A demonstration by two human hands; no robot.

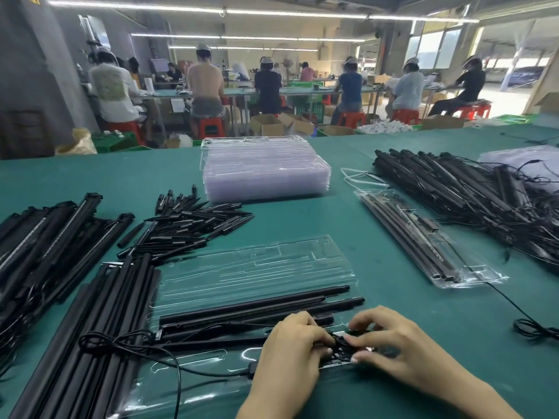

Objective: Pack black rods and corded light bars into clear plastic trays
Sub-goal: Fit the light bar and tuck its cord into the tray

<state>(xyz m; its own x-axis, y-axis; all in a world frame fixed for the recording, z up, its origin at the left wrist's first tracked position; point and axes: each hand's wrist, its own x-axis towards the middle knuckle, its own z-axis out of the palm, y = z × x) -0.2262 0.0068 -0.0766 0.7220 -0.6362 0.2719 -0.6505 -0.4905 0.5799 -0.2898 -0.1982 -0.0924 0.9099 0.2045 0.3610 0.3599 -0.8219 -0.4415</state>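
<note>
Nearest the camera, an open clear plastic tray (242, 267) lies on the green table (363, 237), glossy and moulded with long channels. Several black rods (254, 303) and a light bar lie in its near half, long axes running left to right, tilted slightly up toward the right. A thin black cord (127, 343) loops off the tray's left side.

At the tray's right end both hands meet over a bundled coil of cord (340, 346). The left hand (290, 352) has its fingers curled down, pinching the coil; the right hand (393, 346) pinches it from the other side with bent fingertips.

Left of the tray lie heaps of long black rods (90, 328) and short black stakes (187, 225). To its right, a packed tray (423, 237) points diagonally away. Beyond it, a tangle of corded light bars (469, 195). Behind the open tray, a stack of empty trays (266, 170).
</note>
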